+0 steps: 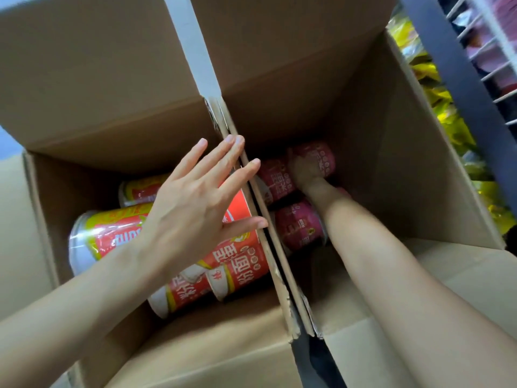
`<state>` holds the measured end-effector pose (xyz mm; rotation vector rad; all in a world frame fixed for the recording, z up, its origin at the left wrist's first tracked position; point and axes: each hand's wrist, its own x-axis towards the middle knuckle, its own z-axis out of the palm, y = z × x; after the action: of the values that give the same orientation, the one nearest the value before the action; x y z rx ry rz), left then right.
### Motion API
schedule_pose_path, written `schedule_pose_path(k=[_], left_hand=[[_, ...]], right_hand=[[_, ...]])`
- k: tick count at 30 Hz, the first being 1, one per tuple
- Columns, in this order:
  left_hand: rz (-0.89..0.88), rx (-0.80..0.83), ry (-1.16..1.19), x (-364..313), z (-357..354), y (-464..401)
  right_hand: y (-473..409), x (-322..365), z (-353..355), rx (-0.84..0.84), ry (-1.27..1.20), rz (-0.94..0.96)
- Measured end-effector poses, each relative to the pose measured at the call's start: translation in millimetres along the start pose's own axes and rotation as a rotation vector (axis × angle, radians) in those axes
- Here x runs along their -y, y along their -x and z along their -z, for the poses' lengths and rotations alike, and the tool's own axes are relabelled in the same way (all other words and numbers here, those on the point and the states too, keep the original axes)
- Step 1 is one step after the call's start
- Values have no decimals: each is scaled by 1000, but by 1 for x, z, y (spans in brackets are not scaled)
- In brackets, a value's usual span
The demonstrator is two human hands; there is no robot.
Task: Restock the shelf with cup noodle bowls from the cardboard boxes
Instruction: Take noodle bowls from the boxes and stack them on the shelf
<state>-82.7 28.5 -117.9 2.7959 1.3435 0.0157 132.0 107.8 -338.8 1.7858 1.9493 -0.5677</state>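
Two open cardboard boxes stand side by side. The left box [44, 208] holds several red-and-yellow noodle bowls [240, 261] lying on their sides. Deep in the right box [419, 169] lie pink noodle bowls [299, 225]. My left hand [195, 197] is spread flat, fingertips against the shared wall between the boxes. My right hand [305, 172] reaches down to the bottom of the right box and grips a pink bowl [321, 156] at its far corner; the fingers are partly hidden behind it.
Raised box flaps [98, 65] stand at the top and left. A dark shelf post [464, 79] runs down the right side, with yellow packets [436, 88] and a white wire rack [492, 51] behind it. A narrow dark gap [313, 359] separates the boxes near me.
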Motion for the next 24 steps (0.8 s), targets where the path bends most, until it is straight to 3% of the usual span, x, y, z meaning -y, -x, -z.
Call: schedule_pose_path(k=[10,14,19,21,24], left_hand=[[18,59,25,-1,5,0],[131,106,152,-11,16,0],[601,-62,978,-55,49,1],[754,-73,1336,-69,57,-1],[797,-47,1734,-81,59,-2]], right_hand=[[84,-9,70,-191,-159,9],[145,-33,116,-365,-445,-32],[236,-46,168,-484,-1082,-60],[273,-41,188,-546,-1139,28],[306,-34,210,-612,-1214,177]])
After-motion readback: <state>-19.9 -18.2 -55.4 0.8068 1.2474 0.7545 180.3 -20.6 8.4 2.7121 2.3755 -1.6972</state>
